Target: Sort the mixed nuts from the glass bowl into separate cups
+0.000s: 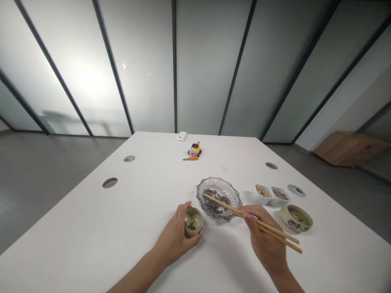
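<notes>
My left hand is wrapped round a small greenish ceramic cup, tilted slightly towards me, with a few dark seeds at its bottom. In my right hand is a pair of wooden chopsticks, their tips over the glass bowl. Dark striped seeds, too small to name surely, lie in that clear, scalloped bowl. Whether the tips pinch a seed cannot be made out. The cup stands just left of the bowl, near its front rim.
Two white dishes holding small pale and brownish pieces sit right of the bowl. Nearer me is a round ceramic dish with dark lettering. Farther back lie a yellow toy car, an orange-handled screwdriver and a white box. Holes pierce the tabletop.
</notes>
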`<control>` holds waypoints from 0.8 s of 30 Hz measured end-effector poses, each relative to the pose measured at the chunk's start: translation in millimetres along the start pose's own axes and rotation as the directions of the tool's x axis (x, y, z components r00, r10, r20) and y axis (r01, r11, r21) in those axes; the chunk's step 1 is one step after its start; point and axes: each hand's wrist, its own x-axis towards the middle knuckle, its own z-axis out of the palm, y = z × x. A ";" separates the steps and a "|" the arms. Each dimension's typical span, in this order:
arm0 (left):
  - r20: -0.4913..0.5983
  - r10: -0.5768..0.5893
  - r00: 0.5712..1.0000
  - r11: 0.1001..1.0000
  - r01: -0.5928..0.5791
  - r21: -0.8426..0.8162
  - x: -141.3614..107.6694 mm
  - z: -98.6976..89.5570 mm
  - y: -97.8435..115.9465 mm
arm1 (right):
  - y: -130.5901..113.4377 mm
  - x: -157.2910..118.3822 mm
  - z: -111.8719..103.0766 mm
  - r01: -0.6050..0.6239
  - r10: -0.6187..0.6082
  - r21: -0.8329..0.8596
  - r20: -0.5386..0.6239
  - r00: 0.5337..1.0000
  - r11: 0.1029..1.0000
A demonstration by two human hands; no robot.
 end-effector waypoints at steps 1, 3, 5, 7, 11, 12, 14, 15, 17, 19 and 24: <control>-0.002 0.006 1.000 1.000 -0.006 0.000 -0.1 0.2 -0.4 | 4.3 -0.1 2.2 0.040 -0.040 -0.031 -0.015 0.999 0.999; -0.008 0.017 1.000 1.000 -0.017 -0.005 -0.2 0.5 -1.1 | 14.4 0.0 8.0 0.111 -0.111 -0.063 -0.003 0.994 0.992; -0.015 0.024 1.000 1.000 -0.024 -0.012 -0.2 0.8 -1.6 | 24.0 0.2 15.0 0.139 -0.138 -0.048 0.031 0.990 0.989; -0.019 0.025 1.000 1.000 -0.026 -0.016 0.0 1.0 -1.9 | 30.5 0.9 21.4 0.136 -0.135 -0.017 0.056 0.989 0.991; -0.009 0.018 1.000 1.000 -0.019 -0.019 0.1 1.2 -2.2 | 33.4 2.1 28.2 0.118 -0.119 0.012 0.089 0.989 0.993; -0.006 0.018 1.000 1.000 -0.018 -0.019 0.1 1.1 -2.3 | 33.2 2.0 28.7 0.109 -0.109 0.008 0.091 0.990 0.994; 0.002 0.018 1.000 1.000 -0.018 -0.016 0.2 0.9 -2.3 | 33.1 1.5 28.9 0.092 -0.091 -0.004 0.099 0.991 0.996; 0.006 0.016 1.000 1.000 -0.016 -0.013 0.3 0.7 -2.3 | 33.5 1.1 28.9 0.090 -0.089 -0.008 0.107 0.990 0.996; 0.015 0.011 1.000 1.000 -0.011 -0.011 0.6 0.4 -2.3 | 34.8 0.1 29.2 0.097 -0.095 -0.013 0.125 0.988 0.995; 0.022 0.008 1.000 1.000 -0.008 -0.011 0.7 0.4 -2.4 | 35.6 -0.1 29.4 0.110 -0.107 -0.015 0.135 0.985 0.994; 0.021 0.012 1.000 1.000 -0.012 -0.013 0.5 0.6 -3.1 | 24.1 5.4 21.4 0.142 -0.140 -0.068 0.043 0.989 0.987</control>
